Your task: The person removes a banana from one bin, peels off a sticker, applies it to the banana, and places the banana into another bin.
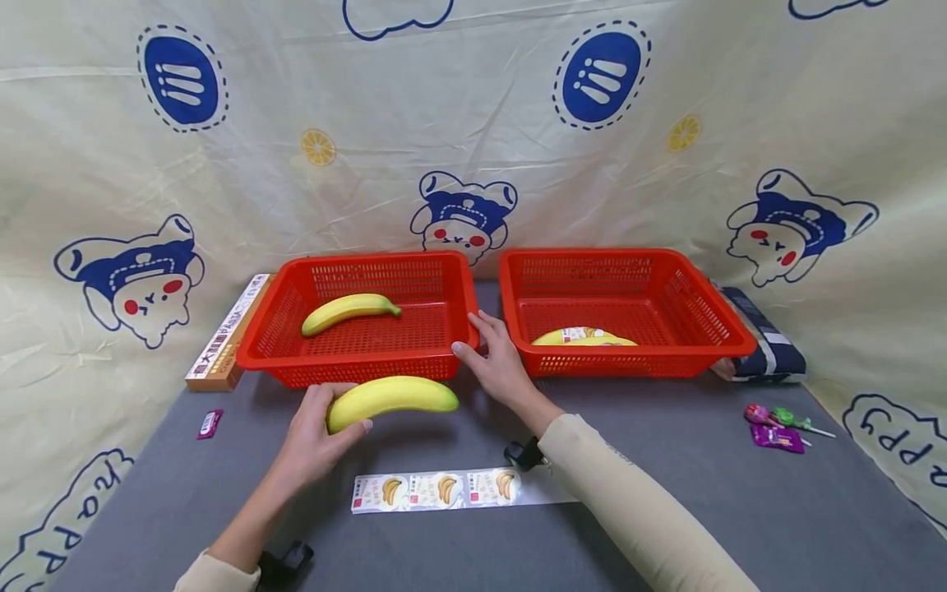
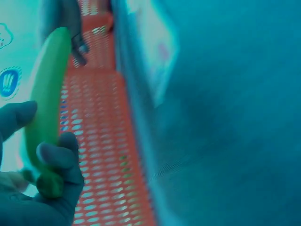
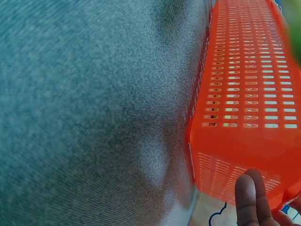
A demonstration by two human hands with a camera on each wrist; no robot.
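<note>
My left hand (image 1: 314, 436) holds a yellow banana (image 1: 395, 397) by one end, thumb and fingers round it, above the table in front of the left red basket (image 1: 355, 374). The left wrist view shows the same banana (image 2: 47, 89) in the fingers, blurred and tinted green. A second banana (image 1: 348, 312) lies inside the left basket. My right hand (image 1: 503, 366) is at that basket's right front corner, fingers extended; I cannot tell how firmly they touch it. Bananas with a label (image 1: 584, 337) lie in the right red basket (image 1: 629, 362), partly hidden by its front wall.
On the table lies a strip of banana stickers (image 1: 444, 489), partly under my right forearm. A long box (image 1: 229, 333) stands left of the baskets, near a small purple packet (image 1: 210, 424). Lollipops and a purple packet (image 1: 777, 438) lie at right, by a dark package (image 1: 769, 337).
</note>
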